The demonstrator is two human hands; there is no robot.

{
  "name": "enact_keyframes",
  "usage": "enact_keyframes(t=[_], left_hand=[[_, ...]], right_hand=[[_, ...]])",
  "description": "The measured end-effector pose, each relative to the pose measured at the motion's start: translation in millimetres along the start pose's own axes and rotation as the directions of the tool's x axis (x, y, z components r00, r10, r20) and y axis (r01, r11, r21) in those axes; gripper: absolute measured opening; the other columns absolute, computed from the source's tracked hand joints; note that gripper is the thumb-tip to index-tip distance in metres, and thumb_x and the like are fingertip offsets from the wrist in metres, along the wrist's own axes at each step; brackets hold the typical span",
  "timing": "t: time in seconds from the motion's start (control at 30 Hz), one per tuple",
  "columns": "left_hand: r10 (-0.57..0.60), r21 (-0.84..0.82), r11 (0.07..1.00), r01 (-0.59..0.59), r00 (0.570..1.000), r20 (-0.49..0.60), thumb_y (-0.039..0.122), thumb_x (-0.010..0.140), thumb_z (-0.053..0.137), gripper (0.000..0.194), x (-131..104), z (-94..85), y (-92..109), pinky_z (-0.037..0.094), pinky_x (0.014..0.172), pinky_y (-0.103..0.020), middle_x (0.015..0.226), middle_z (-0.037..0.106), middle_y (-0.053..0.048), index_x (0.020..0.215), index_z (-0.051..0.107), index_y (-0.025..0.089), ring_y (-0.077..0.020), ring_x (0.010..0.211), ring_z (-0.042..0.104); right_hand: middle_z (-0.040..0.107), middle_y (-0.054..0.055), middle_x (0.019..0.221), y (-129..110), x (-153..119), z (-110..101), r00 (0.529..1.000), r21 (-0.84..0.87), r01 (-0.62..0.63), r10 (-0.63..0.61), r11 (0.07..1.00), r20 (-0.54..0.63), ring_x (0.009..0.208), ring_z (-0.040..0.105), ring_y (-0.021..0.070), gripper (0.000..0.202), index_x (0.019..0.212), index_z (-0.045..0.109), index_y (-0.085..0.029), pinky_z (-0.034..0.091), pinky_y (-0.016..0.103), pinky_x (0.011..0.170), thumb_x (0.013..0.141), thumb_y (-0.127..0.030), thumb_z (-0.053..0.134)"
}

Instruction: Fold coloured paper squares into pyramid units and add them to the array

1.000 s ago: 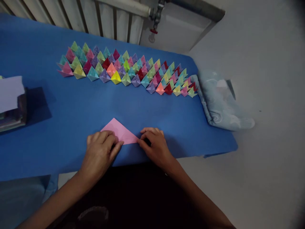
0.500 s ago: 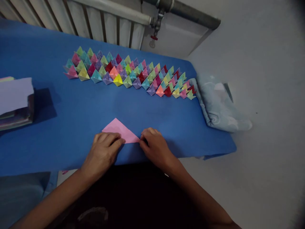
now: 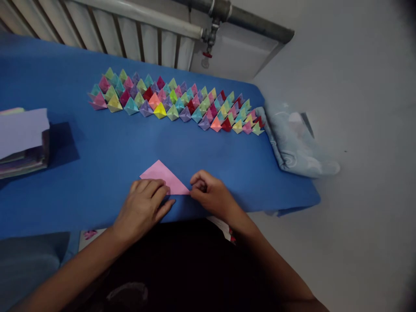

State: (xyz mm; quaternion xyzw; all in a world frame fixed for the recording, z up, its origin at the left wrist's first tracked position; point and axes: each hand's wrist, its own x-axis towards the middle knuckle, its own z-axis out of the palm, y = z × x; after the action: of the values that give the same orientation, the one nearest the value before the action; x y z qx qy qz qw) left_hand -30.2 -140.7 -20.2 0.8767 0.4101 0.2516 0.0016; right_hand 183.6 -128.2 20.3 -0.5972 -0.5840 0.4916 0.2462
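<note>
A sheet of pink paper (image 3: 173, 184), folded into a triangle, lies on the blue-covered table with its peak pointing away from me. My left hand (image 3: 144, 203) rests over its near left part, fingers flat on the paper and thumb spread off its lower edge. The paper's left corner is partly under that hand. At the sharp right corner, my right hand (image 3: 209, 193) has its fingers curled in and its thumb on the paper's tip.
Beyond the paper stand rows of small folded paper pieces (image 3: 185, 113) in many colours. A stack of paper (image 3: 22, 134) sits at left, and a folded pale blue cloth (image 3: 292, 147) at right. Behind the table are a radiator (image 3: 146, 41) and a pipe with a red valve (image 3: 207, 55).
My left thumb has moved off the paper toward me. My right fingers have curled more and opened a gap above the thumb. The paper lies nearly where it was; the view shifted slightly.
</note>
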Motion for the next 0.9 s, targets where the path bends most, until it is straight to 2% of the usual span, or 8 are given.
enact_keyframes(t=[0.2, 0.37, 0.5, 0.6, 0.67, 0.77, 0.83, 0.9], left_hand=[[-0.015, 0.086, 0.996, 0.017, 1.000, -0.023, 0.023, 0.094, 0.058, 0.013, 7, 2.9, 6, 0.044, 0.071, -0.040, 0.096, 0.072, -0.011, 0.093, 0.067, 0.014, -0.0269, 0.083, 0.063], [-0.026, 0.125, 0.992, 0.032, 0.998, -0.048, 0.023, 0.093, 0.059, 0.013, 10, 3.6, 11, 0.043, 0.070, -0.041, 0.093, 0.072, -0.011, 0.089, 0.068, 0.014, -0.0267, 0.080, 0.063], [-0.010, 0.122, 0.992, 0.021, 0.996, -0.084, 0.016, 0.092, 0.059, 0.010, 10, 4.6, 11, 0.044, 0.069, -0.040, 0.092, 0.073, -0.009, 0.090, 0.068, 0.014, -0.0260, 0.079, 0.064], [-0.012, 0.098, 0.995, 0.023, 0.993, -0.116, 0.015, 0.092, 0.060, 0.009, 7, 4.3, 9, 0.045, 0.070, -0.040, 0.096, 0.073, -0.011, 0.091, 0.069, 0.012, -0.0267, 0.082, 0.064], [-0.015, 0.079, 0.997, 0.025, 0.992, -0.128, 0.015, 0.092, 0.059, 0.010, 5, 3.1, 8, 0.046, 0.071, -0.040, 0.098, 0.073, -0.013, 0.094, 0.069, 0.012, -0.0269, 0.084, 0.064], [0.002, 0.055, 0.998, 0.006, 0.990, -0.140, 0.014, 0.093, 0.058, 0.012, 2, 0.4, 7, 0.048, 0.074, -0.040, 0.100, 0.073, -0.013, 0.098, 0.068, 0.011, -0.0268, 0.088, 0.064], [0.005, 0.030, 1.000, 0.000, 0.988, -0.155, 0.014, 0.094, 0.057, 0.012, 0, -1.9, 6, 0.049, 0.074, -0.040, 0.100, 0.072, -0.013, 0.098, 0.068, 0.012, -0.0257, 0.087, 0.064], [-0.016, -0.021, 1.000, 0.012, 0.984, -0.177, 0.014, 0.095, 0.056, 0.011, -2, -5.0, 5, 0.049, 0.076, -0.038, 0.098, 0.072, -0.012, 0.098, 0.067, 0.013, -0.0241, 0.088, 0.065]], right_hand=[[0.047, -0.010, 0.063, 0, 4, -1, 0.999, 0.239, -0.039, 0.035, 0.970, 0.021, 0.056, 0.040, 0.0084, 0.015, 0.084, 0.053, -0.023, 0.029, 0.023, 0.055, 0.071, -0.024, 0.061], [0.054, -0.008, 0.066, 0, 3, 1, 0.999, 0.319, -0.031, 0.033, 0.947, -0.002, 0.061, 0.048, 0.0097, 0.020, 0.086, 0.054, -0.023, 0.037, 0.024, 0.061, 0.070, -0.029, 0.065], [0.062, -0.003, 0.078, 8, 5, 0, 0.986, 0.241, 0.135, -0.106, 0.961, -0.130, 0.072, 0.057, 0.0129, 0.016, 0.090, 0.058, -0.023, 0.046, 0.028, 0.071, 0.076, -0.030, 0.061], [0.066, 0.002, 0.092, 19, 9, -3, 0.932, 0.031, 0.271, -0.255, 0.962, -0.257, 0.081, 0.060, 0.0151, 0.022, 0.096, 0.062, -0.024, 0.050, 0.032, 0.080, 0.077, -0.020, 0.052], [0.067, 0.005, 0.109, 24, 12, -4, 0.910, -0.102, 0.348, -0.362, 0.932, -0.202, 0.098, 0.063, 0.0180, 0.038, 0.106, 0.064, -0.024, 0.049, 0.035, 0.091, 0.073, -0.013, 0.051], [0.062, 0.008, 0.133, 22, 20, -1, 0.875, -0.231, 0.472, -0.485, 0.851, 0.002, 0.126, 0.054, 0.0229, 0.052, 0.122, 0.063, -0.025, 0.041, 0.043, 0.107, 0.072, -0.009, 0.057], [0.062, 0.008, 0.135, 18, 26, 3, 0.843, -0.284, 0.533, -0.530, 0.797, 0.093, 0.130, 0.052, 0.0239, 0.044, 0.118, 0.066, -0.025, 0.037, 0.045, 0.109, 0.076, -0.011, 0.062], [0.066, 0.007, 0.130, 13, 31, 6, 0.818, -0.306, 0.570, -0.561, 0.763, 0.124, 0.125, 0.056, 0.0231, 0.024, 0.103, 0.070, -0.025, 0.038, 0.044, 0.106, 0.081, -0.015, 0.065]])
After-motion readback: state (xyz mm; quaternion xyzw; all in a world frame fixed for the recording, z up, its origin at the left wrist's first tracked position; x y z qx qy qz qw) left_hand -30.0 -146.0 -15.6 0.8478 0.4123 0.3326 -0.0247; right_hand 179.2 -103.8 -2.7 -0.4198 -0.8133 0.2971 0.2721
